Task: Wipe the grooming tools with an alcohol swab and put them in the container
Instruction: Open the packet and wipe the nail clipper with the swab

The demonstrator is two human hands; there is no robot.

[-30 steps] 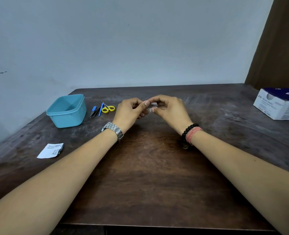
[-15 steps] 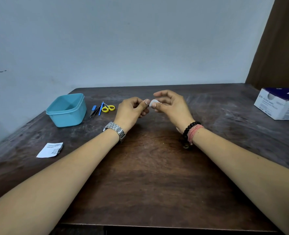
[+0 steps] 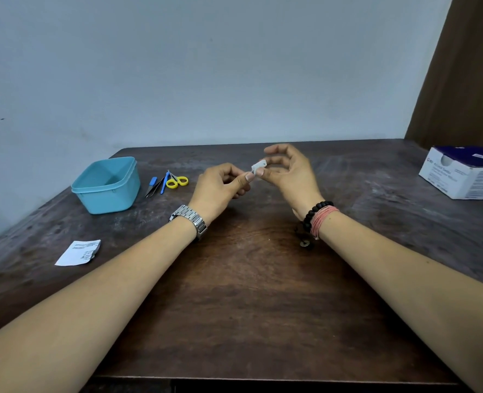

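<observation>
My left hand and my right hand meet above the middle of the dark wooden table. The left hand's curled fingers grip a small metal grooming tool; only its tip shows past the thumb. My right thumb and a finger pinch a white alcohol swab at that tip, the index finger raised above it. A teal container stands open at the back left. Beside it lie dark tweezers with a blue end, a blue-handled tool and yellow-handled scissors.
A torn white swab wrapper lies near the table's left edge. A white and dark blue box sits at the far right. A pale wall runs behind the table, and a brown curtain hangs at the right.
The right hand has slid the swab along the tool to its tip and spread its upper fingers. Both hands rose a little. The tool is now mostly hidden in my left hand.
</observation>
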